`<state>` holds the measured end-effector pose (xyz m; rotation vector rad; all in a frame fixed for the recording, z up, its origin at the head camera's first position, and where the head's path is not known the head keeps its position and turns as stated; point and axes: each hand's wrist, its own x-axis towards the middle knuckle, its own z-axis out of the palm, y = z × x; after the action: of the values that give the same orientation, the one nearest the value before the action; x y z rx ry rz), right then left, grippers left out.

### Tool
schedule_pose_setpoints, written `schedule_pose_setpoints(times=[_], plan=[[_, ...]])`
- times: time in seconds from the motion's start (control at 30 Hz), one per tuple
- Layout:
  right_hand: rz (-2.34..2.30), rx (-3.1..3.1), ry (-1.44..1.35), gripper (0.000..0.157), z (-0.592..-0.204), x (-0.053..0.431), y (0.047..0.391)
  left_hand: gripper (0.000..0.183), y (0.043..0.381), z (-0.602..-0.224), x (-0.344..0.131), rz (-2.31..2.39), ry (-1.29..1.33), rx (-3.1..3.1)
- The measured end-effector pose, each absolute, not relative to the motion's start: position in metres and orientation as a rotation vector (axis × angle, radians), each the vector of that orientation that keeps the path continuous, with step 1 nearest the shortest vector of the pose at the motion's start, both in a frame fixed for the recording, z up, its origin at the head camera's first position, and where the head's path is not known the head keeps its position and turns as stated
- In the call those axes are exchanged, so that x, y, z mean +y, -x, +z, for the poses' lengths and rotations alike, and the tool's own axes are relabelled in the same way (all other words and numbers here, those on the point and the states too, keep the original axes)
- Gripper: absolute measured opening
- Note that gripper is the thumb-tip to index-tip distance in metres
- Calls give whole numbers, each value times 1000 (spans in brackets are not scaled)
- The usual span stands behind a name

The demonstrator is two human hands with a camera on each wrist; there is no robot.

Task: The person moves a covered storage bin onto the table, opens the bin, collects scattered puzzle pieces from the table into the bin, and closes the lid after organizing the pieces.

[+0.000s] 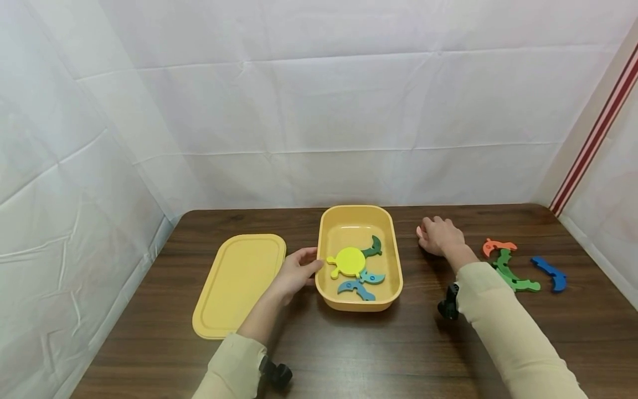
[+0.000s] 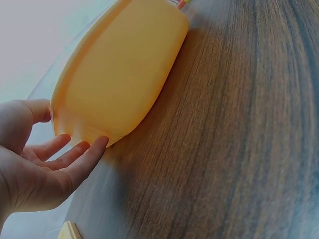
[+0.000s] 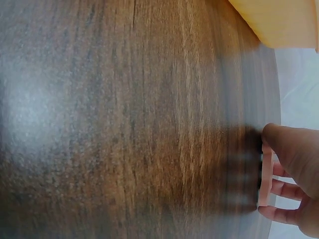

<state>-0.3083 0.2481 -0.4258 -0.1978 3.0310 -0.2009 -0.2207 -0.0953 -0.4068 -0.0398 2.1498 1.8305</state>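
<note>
A yellow plastic tub stands at the middle of the table, holding a round bright yellow piece with small knobs, a dark green curved piece and two blue pieces, one of them lower left. At its left wall is my left hand, thumb over the rim and fingertips against the outside. My right hand is low over the table right of the tub. In the right wrist view it pinches a flat pinkish piece between thumb and fingers; the hand hides this piece in the head view.
A yellow lid lies flat left of the tub. Beyond my right forearm are an orange piece, green curved pieces and a blue piece. White cloth hangs behind the table.
</note>
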Motion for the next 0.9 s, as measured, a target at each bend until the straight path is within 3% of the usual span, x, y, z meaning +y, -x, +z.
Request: schedule_pose_setpoints(times=[0.9], plan=[[-84,3075,365,17,-423,255,300,44,225,-420,-96,1862,27,2178]])
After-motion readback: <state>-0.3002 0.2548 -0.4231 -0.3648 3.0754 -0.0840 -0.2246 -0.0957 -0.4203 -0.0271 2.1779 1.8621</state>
